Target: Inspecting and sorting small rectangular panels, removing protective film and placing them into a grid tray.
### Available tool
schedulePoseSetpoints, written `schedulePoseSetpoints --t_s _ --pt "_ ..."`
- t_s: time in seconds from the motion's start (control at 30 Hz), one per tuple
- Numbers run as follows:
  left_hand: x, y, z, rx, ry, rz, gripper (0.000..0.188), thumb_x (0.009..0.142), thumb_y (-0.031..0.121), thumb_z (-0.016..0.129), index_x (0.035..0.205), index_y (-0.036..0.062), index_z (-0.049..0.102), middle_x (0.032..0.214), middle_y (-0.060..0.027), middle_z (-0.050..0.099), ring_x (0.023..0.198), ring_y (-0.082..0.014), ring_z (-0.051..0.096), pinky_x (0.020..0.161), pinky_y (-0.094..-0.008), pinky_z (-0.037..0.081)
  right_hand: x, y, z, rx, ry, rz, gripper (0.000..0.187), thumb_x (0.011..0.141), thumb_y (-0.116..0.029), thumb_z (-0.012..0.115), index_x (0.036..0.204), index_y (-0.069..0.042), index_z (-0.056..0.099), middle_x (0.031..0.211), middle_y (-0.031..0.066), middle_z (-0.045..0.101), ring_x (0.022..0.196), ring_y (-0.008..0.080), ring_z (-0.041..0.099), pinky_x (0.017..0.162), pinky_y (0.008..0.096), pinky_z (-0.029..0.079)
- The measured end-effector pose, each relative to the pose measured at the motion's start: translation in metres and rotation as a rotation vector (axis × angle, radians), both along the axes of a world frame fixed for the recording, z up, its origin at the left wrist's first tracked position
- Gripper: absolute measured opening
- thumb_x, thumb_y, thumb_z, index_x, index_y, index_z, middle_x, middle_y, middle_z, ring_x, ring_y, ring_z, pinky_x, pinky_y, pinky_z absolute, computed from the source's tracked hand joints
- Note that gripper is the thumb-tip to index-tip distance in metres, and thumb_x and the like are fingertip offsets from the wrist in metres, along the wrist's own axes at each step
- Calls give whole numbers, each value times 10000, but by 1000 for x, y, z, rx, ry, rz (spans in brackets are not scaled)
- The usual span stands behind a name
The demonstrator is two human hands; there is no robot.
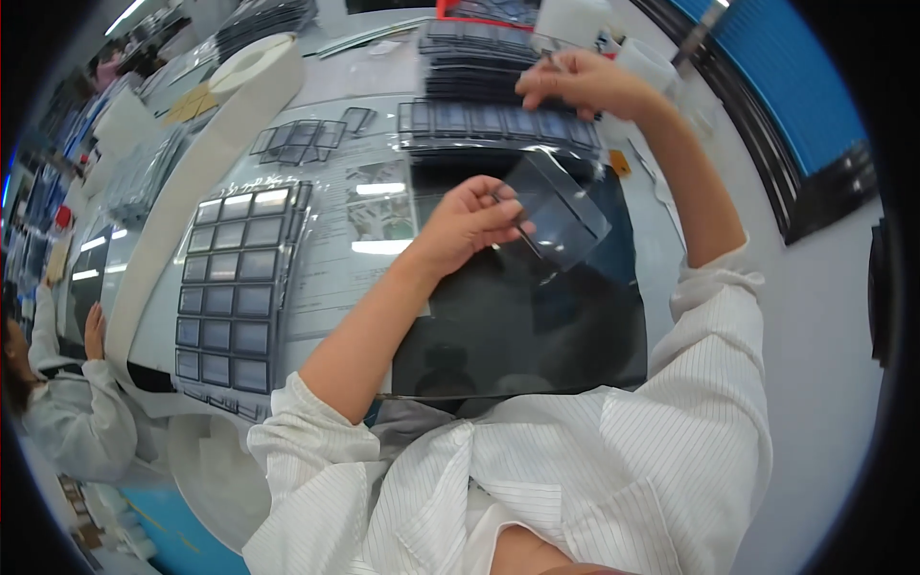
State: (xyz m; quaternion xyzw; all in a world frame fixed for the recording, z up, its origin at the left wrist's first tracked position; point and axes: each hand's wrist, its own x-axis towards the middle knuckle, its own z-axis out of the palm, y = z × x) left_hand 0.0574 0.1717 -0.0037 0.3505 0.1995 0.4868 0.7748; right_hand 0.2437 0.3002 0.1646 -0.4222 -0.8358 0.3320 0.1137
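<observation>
My left hand (474,220) is closed on the edge of a clear, squarish plastic sheet (565,216). Two dark strips cross the sheet, and it is held tilted above a black mat (527,335). Further back, my right hand (573,81) is raised with its fingers pinched together; a thin dark thing shows by the fingertips, too small to name. Below that hand lies a clear tray with dark-framed panels (494,121), in front of a stack of similar black-edged trays (470,72).
Another tray of framed panels (230,278) lies left of printed sheets (331,249). Loose dark frames (302,141) sit behind it. A wide white roll (251,67) trails its strip (158,211) along the left. At the far left a co-worker's hand (94,331) rests near a panel.
</observation>
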Motion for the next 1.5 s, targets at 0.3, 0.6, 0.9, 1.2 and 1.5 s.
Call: schedulePoseSetpoints --t_s 0.3,0.6,0.9,1.2,1.5 --pt "10 -17 12 -43 63 320 196 904 60 624 1021 14 474 959 -103 632 912 -212 675 746 -251 579 75 -92 -68 -305 238 -66 470 926 -481 538 1012 -41 682 874 16 694 524 29 443 464 171 375" --pt "5 -20 18 88 230 568 199 877 43 652 966 1 479 878 -92 629 790 -173 675 666 -220 557 51 -91 -82 -121 433 -230 235 894 -279 655 833 -65 578 709 9 651 568 23 480 496 193 353" --pt "-61 5 29 14 -57 1157 250 926 218 609 961 -8 507 795 -81 610 721 -184 663 621 -223 553 -101 -14 -37 490 316 237 300 871 -282 651 796 6 610 701 73 650 664 131 571 652 298 450" --pt "-32 -5 6 -25 341 766 373 970 398 473 875 55 584 639 -35 584 518 -126 562 484 -225 414 -292 46 -36 -79 558 157 262 830 -252 700 779 3 670 562 31 556 428 68 379 378 243 278" --pt "-7 1 -13 357 576 716 321 998 236 435 830 -14 546 596 -86 586 468 -152 575 446 -280 451 -303 74 -128 -313 253 -150 234 781 -173 723 792 44 635 566 117 633 348 139 473 320 299 349"
